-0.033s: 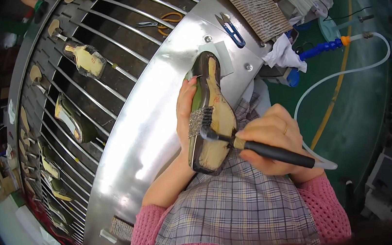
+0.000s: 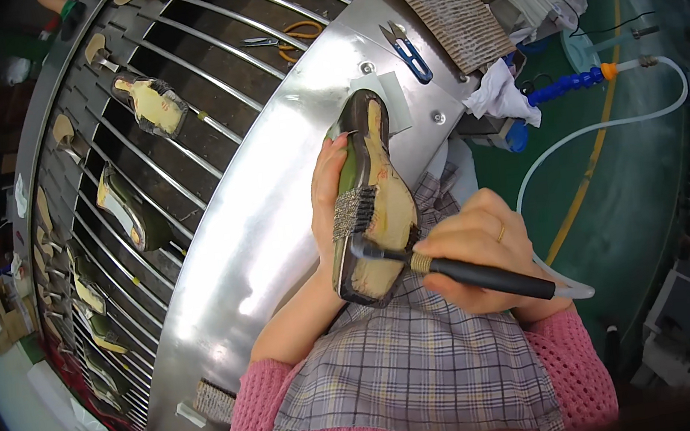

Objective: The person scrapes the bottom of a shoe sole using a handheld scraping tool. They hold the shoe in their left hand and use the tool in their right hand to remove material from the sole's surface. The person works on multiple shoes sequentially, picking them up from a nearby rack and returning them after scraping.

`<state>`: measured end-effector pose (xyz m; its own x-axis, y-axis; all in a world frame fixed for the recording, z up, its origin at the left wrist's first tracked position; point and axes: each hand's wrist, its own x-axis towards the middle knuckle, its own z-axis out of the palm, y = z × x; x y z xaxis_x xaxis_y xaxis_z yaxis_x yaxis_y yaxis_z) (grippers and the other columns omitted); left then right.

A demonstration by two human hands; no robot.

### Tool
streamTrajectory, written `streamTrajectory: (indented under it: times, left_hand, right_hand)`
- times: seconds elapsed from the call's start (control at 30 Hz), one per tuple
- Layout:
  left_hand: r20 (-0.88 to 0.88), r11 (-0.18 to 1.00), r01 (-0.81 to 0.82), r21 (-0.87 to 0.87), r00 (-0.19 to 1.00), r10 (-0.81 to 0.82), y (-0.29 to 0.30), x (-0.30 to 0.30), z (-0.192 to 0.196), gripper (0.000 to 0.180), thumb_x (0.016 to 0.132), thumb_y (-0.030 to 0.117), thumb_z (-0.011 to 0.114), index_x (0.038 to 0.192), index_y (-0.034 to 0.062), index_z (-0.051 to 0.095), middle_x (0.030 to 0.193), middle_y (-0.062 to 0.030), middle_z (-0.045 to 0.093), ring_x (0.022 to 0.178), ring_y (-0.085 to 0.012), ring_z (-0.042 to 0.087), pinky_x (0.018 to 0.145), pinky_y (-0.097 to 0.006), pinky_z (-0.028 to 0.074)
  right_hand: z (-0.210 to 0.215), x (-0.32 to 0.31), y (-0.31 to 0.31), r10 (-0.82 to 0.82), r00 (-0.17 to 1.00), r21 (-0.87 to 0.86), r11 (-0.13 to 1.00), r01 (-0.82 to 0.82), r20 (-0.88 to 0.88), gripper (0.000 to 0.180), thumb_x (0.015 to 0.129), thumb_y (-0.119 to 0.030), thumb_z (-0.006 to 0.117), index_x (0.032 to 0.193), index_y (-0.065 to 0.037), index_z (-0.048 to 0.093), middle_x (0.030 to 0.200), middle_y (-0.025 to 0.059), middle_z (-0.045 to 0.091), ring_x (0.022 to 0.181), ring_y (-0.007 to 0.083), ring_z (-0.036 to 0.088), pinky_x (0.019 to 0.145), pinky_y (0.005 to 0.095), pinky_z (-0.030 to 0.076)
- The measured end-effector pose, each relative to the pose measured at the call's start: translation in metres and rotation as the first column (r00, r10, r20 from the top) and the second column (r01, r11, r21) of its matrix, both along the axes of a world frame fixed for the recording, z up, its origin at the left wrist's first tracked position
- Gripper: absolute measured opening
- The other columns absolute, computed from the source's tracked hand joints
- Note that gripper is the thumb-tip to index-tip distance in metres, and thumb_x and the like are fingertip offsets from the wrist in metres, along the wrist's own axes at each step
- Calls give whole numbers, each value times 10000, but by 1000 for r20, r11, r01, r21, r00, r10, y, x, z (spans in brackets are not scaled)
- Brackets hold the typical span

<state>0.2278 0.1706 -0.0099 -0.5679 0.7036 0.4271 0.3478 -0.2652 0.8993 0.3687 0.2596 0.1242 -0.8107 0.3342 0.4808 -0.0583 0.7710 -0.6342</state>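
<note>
My left hand (image 2: 326, 185) grips a dark green shoe (image 2: 374, 203) from its left side and holds it sole-up over the curved steel bench (image 2: 260, 226). The shoe's tan bottom faces me, with its toe pointing away. My right hand (image 2: 474, 253) is closed on the black handle of a wire brush (image 2: 455, 271). The brush's metal bristles (image 2: 353, 212) rest on the left edge of the shoe's bottom. The shoe's heel end lies over my checked apron (image 2: 406, 363).
Left of the bench, a rack of metal rods (image 2: 175, 90) carries several other shoes (image 2: 148, 102). Blue snips (image 2: 410, 54), orange-handled scissors (image 2: 289, 37), a ridged board (image 2: 444, 5) and a white rag (image 2: 502, 93) lie at the far end. A clear hose (image 2: 601, 128) crosses the green floor on the right.
</note>
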Motion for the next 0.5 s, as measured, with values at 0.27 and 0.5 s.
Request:
streamTrajectory:
  times: [0.27,0.5]
  left_hand:
    - [9,1000,-29,-13,1000,29,6,5,5,775,747,-44,738,1409,38,343,1425,-181,398,1319,-313,435,1093,-395,392]
    - [43,999,4,39,999,-6,12,5,8,834,747,-78,734,1446,33,293,1466,-169,339,1308,-276,445,1088,-372,410]
  right_hand:
    - [5,2,9,-72,996,-95,993,76,48,265,742,-181,820,908,-51,661,812,55,658,693,227,595,595,305,482]
    - [3,0,11,-130,991,133,982,134,-38,294,717,-140,809,940,-25,654,837,65,656,691,211,578,576,286,448]
